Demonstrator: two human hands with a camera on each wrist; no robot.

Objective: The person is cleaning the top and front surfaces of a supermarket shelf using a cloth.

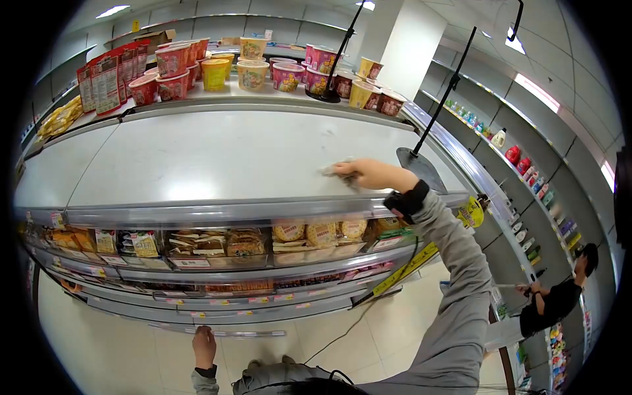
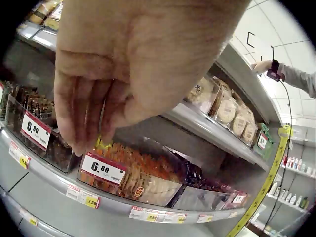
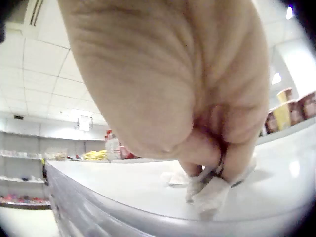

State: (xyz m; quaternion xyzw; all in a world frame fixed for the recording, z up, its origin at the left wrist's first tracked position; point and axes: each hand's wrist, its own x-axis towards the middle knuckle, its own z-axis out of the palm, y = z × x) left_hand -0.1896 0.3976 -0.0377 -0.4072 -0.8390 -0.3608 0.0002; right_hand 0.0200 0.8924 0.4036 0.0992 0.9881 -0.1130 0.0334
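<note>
My right hand (image 1: 378, 174) grips a crumpled white cloth (image 3: 211, 193) on the white shelf top (image 1: 243, 155), toward its right side. Fingers bend down around the cloth in the right wrist view, bunching it against the smooth surface. Low in the head view, my left hand (image 1: 205, 347) hangs in front of the lower shelves, overlapping a clear strip (image 1: 250, 334). Seen from the left wrist, that hand's fingers (image 2: 89, 113) are loosely curled with nothing between them, in front of packaged snacks (image 2: 143, 170) behind a price tag (image 2: 102, 169).
Cup noodles (image 1: 252, 74) and red pouches (image 1: 105, 82) line the back of the top. A black stand base (image 1: 421, 169) sits right of my right hand. Packaged biscuits (image 1: 322, 234) fill the shelf below. Another person (image 1: 556, 306) stands at the right by shelves of bottles.
</note>
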